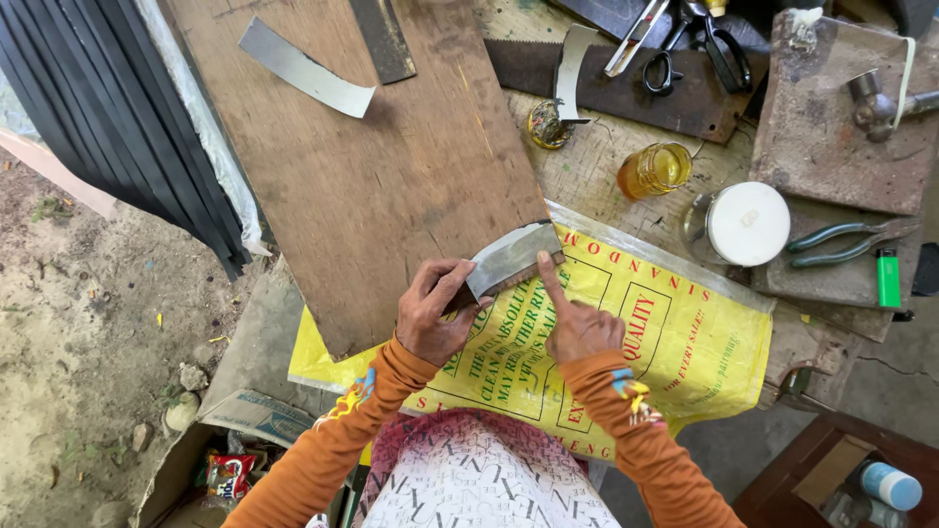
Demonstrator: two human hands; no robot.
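My left hand [436,311] grips the near end of a flat, curved metal blade [511,256] that lies at the near edge of a wide brown wooden board [372,166]. My right hand [577,318] rests beside it, its index finger stretched out and pressing on the blade's lower right edge. Both arms wear orange sleeves. A yellow printed sack [675,342] lies under the hands and the board's corner.
A loose strip of metal [305,70] lies on the board's far part. To the right stand a small amber jar [653,169], a white-lidded jar [745,224], green-handled pliers [841,244], a green lighter [887,278], scissors [685,44] and a hammer [880,103]. Dark metal strips [108,108] lean at left.
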